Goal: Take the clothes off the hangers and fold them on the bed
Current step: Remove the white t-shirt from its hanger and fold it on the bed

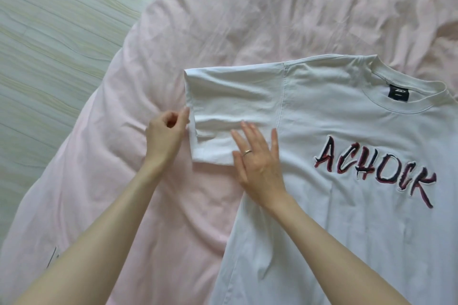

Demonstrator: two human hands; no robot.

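Now the white T-shirt [347, 131] lies face up and flat on the bed [223, 20], its collar toward the far side, dark-and-red lettering across the chest and a black label [398, 93] inside the neck. Its sleeve [230, 106] stretches out to the left over the pink cover. Left hand [166, 136] is at the sleeve's hem, fingers curled, thumb and fingertips pinching the edge of the cuff. Right hand [257, 163] lies flat with straight, spread fingers, pressing the fabric down near the armpit seam, a ring [247, 152] on 1 finger. Beyond the bed's left edge, pale wood-grain floor [49, 32] shows.
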